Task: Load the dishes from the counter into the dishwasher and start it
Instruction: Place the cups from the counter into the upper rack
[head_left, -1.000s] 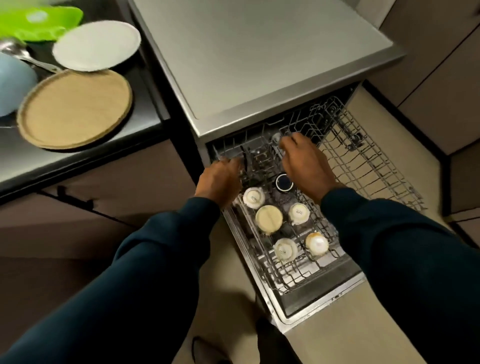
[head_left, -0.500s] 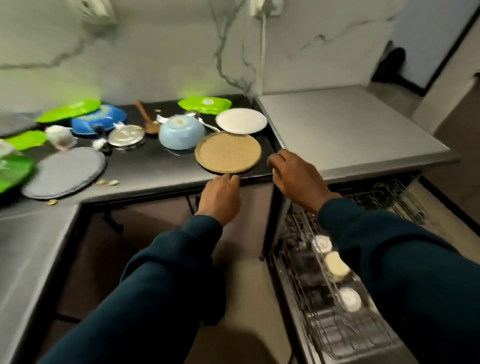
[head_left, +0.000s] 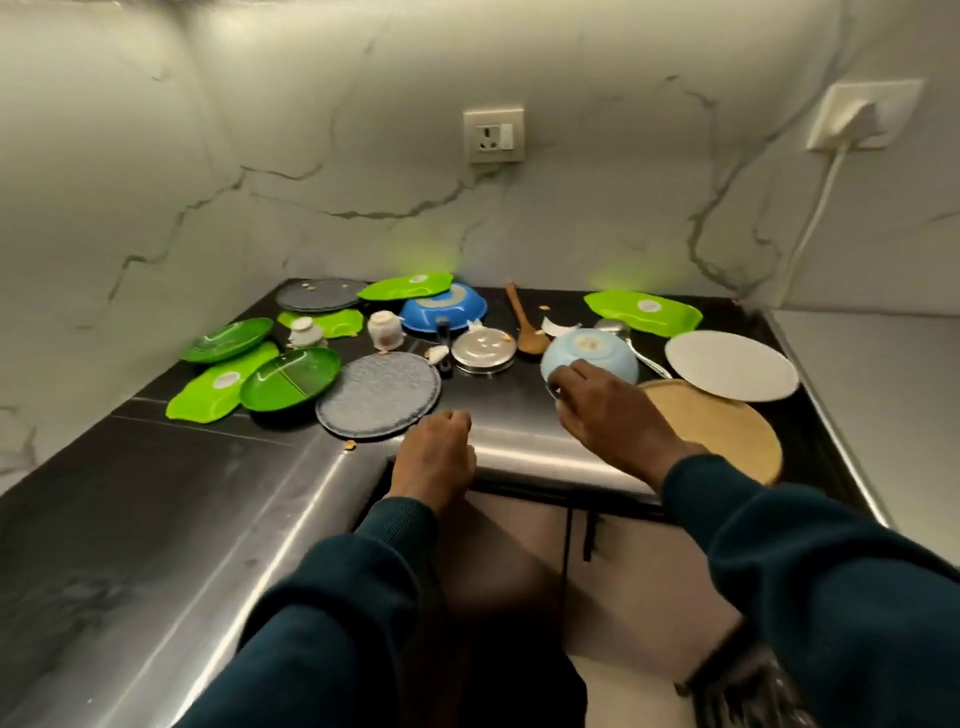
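An upside-down light blue bowl (head_left: 597, 351) sits on the black counter (head_left: 498, 400). My right hand (head_left: 602, 415) reaches over the counter edge, and its thumb and fingers curl on the bowl's near rim. Curled with nothing in it, my left hand (head_left: 435, 457) hovers at the steel counter edge, just in front of a grey textured plate (head_left: 378, 393). Under my right wrist lies a tan round plate (head_left: 727, 434), with a white plate (head_left: 731, 365) behind it. The dishwasher rack (head_left: 753, 691) shows only as a blurred corner at the bottom right.
Farther back lie a steel lid (head_left: 483, 351), a wooden spoon (head_left: 524, 322), a blue bowl (head_left: 444, 310), two small white cups (head_left: 387, 330) and several green plates (head_left: 288, 378). A metal spoon (head_left: 647, 361) lies right of the bowl. A marble wall closes the back.
My view swung from the dishwasher rack up to the counter. Both hands left the rack; the right hand has moved forward onto the light blue bowl and the left to the counter edge.
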